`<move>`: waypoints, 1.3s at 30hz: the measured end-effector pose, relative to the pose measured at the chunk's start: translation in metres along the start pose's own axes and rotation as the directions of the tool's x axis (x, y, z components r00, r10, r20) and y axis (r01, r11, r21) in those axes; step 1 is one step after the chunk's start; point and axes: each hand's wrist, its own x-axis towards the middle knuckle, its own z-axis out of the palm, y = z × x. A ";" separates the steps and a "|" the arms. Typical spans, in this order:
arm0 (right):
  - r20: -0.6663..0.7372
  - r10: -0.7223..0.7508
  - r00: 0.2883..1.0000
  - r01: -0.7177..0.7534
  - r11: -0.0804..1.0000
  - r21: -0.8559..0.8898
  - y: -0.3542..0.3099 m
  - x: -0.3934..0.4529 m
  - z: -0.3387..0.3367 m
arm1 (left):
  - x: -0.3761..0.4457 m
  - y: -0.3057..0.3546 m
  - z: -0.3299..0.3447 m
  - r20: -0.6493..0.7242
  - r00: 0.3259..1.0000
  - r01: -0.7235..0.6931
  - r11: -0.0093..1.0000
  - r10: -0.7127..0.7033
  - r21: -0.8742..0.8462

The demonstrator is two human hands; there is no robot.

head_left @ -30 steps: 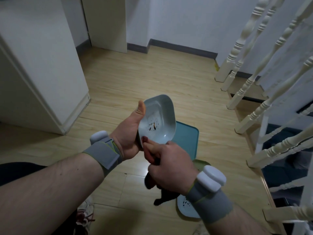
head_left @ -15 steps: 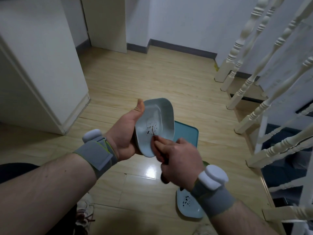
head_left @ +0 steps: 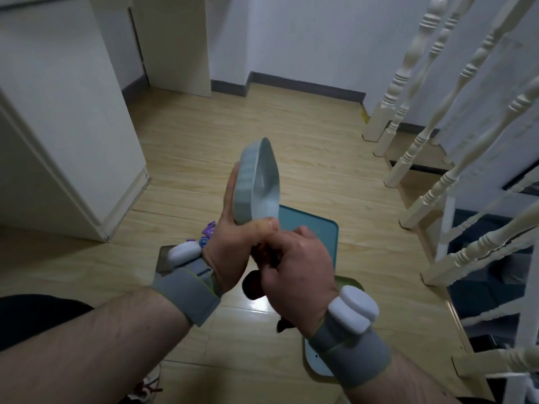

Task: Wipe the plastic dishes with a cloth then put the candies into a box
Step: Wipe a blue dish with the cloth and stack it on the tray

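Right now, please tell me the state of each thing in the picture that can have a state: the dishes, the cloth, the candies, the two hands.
Held dish: lifted, turned on edge.
Left hand: shut on the held dish.
Right hand: shut on the dark cloth.
Dark cloth: bunched, hanging below the hand.
Dish on floor: lying flat, partly hidden.
Teal lid: flat on floor.
Candies: loose on floor, not boxed.

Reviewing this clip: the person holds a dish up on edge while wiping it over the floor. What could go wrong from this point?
1. The pale blue dish stands nearly on edge, gripped only at its lower end by the left hand; a firm wipe might lever it loose onto the wooden floor.
2. The dark cloth bunched in the right hand may miss the dish's upper rim.
3. Another dish lies on the floor below; a dropped dish could strike it.
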 end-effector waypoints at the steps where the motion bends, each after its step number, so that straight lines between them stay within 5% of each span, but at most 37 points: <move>1: 0.009 -0.010 1.000 0.010 1.000 0.021 -0.001 -0.002 0.001 | 0.001 0.002 0.001 -0.007 1.000 0.004 0.997 -0.004 -0.071; 5: 0.135 -0.086 0.987 0.101 0.989 -0.108 0.021 -0.011 0.007 | 0.002 0.012 -0.004 0.035 0.986 0.164 0.921 -0.163 -0.353; 8: 0.151 -0.040 0.988 0.071 0.977 -0.200 0.032 -0.015 0.010 | 0.002 0.013 -0.007 0.031 0.979 0.196 0.900 -0.200 -0.388; 12: 0.162 -0.038 0.986 0.054 0.994 -0.099 0.005 -0.021 0.009 | 0.004 0.019 -0.007 0.019 0.984 0.167 0.889 -0.176 -0.426; 15: 0.193 -0.097 0.976 0.124 0.983 -0.133 0.015 -0.018 0.004 | 0.002 0.023 -0.010 0.065 0.984 0.178 0.891 -0.167 -0.417; 19: 0.207 0.002 0.978 0.047 0.972 -0.231 0.032 -0.009 0.000 | 0.000 0.020 -0.008 0.067 0.970 0.240 0.892 -0.233 -0.384; 25: 0.245 -0.056 0.968 0.087 0.989 -0.118 0.013 -0.025 0.015 | 0.006 0.014 -0.011 -0.041 0.965 0.225 0.902 -0.258 -0.370; 30: 0.248 0.067 0.966 0.003 0.962 -0.273 0.046 -0.007 0.006 | 0.005 0.012 -0.010 -0.004 0.957 0.275 0.908 -0.292 -0.316; 39: 0.303 -0.014 0.953 0.071 0.981 -0.180 0.036 -0.023 0.013 | 0.003 0.010 -0.012 -0.029 0.931 0.341 0.896 -0.363 -0.284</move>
